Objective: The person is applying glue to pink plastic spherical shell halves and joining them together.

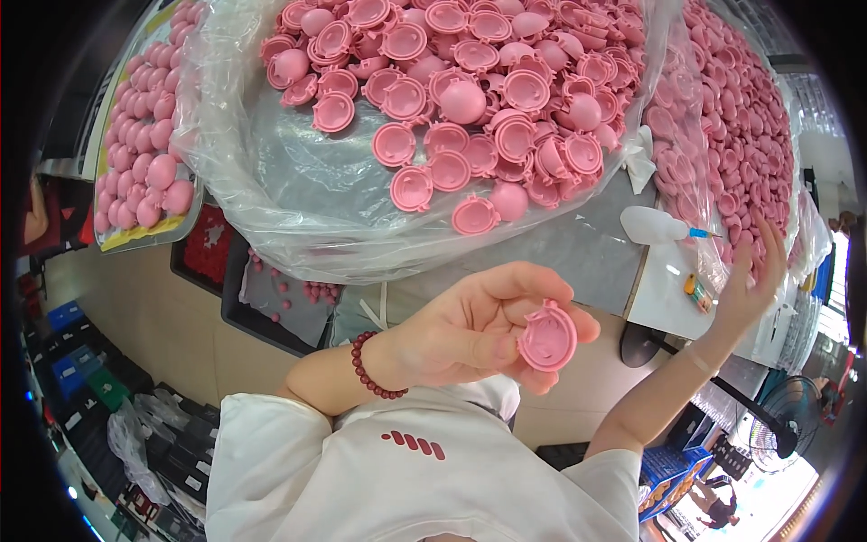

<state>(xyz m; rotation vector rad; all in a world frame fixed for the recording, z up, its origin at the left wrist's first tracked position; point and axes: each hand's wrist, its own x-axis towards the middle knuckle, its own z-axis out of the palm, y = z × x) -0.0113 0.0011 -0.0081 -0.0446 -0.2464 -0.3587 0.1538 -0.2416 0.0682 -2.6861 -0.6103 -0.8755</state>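
My left hand (pixel 470 330), a dark red bead bracelet at its wrist, holds a pink plastic half shell (pixel 548 339) between thumb and fingers in front of my chest. The shell's hollow side faces up, and a small hinge-like tab sticks out at its rim. Out to the right, my right hand (pixel 754 280) is raised with its fingers apart, beside a bag heaped with small pink plastic parts (pixel 736 135). Nothing shows in that hand. Ahead of me, a pile of similar pink half shells (pixel 515 90) lies in a clear plastic bag (pixel 316 244).
A white squeeze bottle (pixel 652 226) with a blue needle tip lies on the table, near a small orange and green object (pixel 697 294). Pink balls fill a tray (pixel 135 237) at the left. Below it stands a dark bin (pixel 262 330) with pink pieces. A fan (pixel 784 420) stands right.
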